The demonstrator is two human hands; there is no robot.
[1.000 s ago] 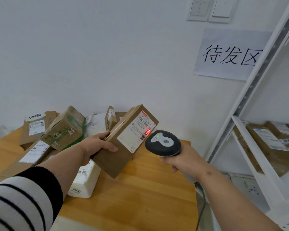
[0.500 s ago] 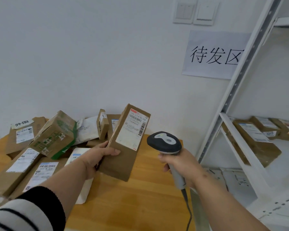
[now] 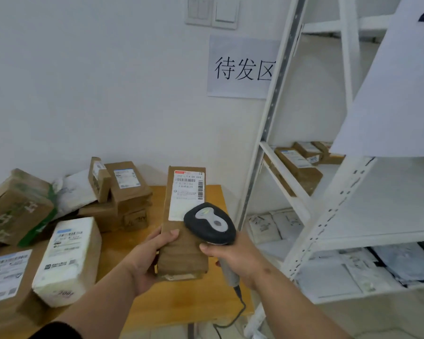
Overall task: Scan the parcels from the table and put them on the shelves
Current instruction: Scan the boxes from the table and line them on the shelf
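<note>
Nearby, parcels [image 3: 123, 192] crowd table [image 3: 157, 297]; shelf post [image 3: 269, 123] right.

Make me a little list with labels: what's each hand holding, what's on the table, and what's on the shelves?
Left hand: the left hand grips the lower end of a long brown parcel, label facing up.
Right hand: the right hand grips a black barcode scanner, its head over the parcel.
Table: the wooden table holds more brown boxes and a white packet.
Shelves: the white shelves hold brown parcels above and pale bags below.
Wall: a paper sign.
</note>
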